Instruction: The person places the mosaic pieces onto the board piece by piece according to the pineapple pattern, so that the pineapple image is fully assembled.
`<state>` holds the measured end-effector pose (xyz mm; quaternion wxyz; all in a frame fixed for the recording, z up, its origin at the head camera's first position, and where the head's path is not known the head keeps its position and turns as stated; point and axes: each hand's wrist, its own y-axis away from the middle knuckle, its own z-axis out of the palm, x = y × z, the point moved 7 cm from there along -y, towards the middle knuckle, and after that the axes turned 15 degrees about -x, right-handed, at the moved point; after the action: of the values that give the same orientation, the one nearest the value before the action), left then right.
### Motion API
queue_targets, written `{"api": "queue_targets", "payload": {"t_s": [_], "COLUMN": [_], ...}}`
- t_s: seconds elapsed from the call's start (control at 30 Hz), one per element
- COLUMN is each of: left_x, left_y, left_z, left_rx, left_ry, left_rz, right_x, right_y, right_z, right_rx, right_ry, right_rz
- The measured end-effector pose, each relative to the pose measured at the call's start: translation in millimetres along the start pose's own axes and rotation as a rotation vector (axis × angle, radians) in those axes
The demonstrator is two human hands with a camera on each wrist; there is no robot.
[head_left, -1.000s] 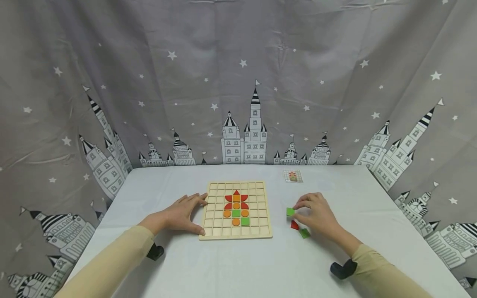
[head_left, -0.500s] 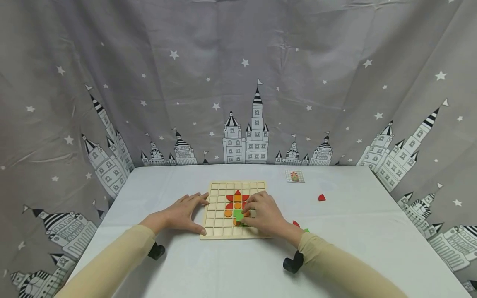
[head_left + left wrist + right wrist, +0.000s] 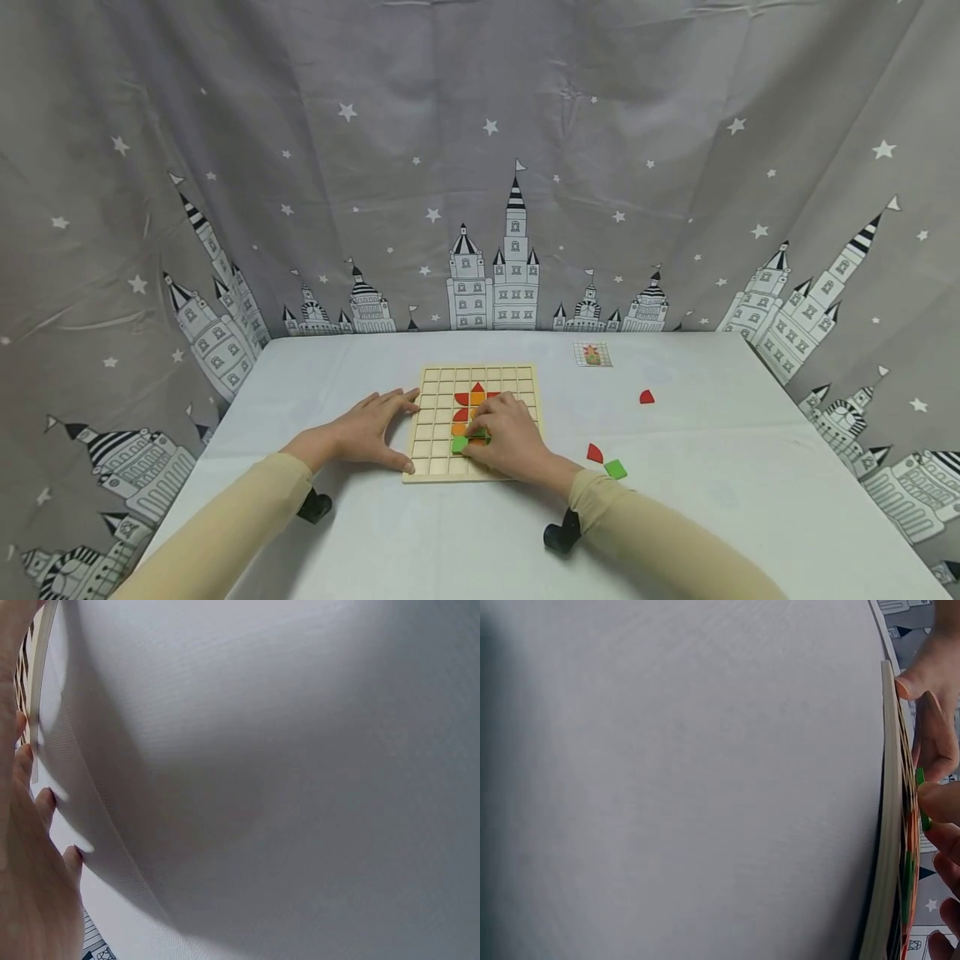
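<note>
We hold the green square tile (image 3: 460,444) pinched in our right hand (image 3: 504,432) at the lower middle of the wooden grid board (image 3: 525,379), near the frame's center. Our left hand (image 3: 365,431) lies flat and relaxed against the board's left edge, steadying it. To seat the tile well, we should square it to its cell and press it level. Half a second ago the tile sat farther right; a red piece (image 3: 594,453) and a green piece (image 3: 616,469) now show uncovered on the table (image 3: 712,500).

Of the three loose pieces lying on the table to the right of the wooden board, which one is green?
The square piece nearest the person, beside the right sleeve. The other two, one right next to it and one farther back, are red.
</note>
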<state>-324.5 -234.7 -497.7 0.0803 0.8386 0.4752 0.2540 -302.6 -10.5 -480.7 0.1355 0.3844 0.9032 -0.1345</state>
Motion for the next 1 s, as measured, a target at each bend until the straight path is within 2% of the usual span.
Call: {"api": "queue_targets", "payload": {"t_s": [0.33,0.77,1.0], "left_x": [-0.6,-1.4,-1.8], "left_y": [0.8,-0.6,-1.0], "left_z": [1.2,1.6,1.7], "left_rx": [0.0,-0.002,-0.001], "left_ry": [0.004,0.009,0.006], "left_rz": [0.004,-0.005,-0.016], "right_x": [-3,-2,8], "right_y": [1,0,3], "right_z": [3,4,0], "right_rx": [0.011,0.016,-0.016], "right_ry": [-0.004,-0.004,-0.045], "right_rz": [-0.02,-0.003,0.046]}}
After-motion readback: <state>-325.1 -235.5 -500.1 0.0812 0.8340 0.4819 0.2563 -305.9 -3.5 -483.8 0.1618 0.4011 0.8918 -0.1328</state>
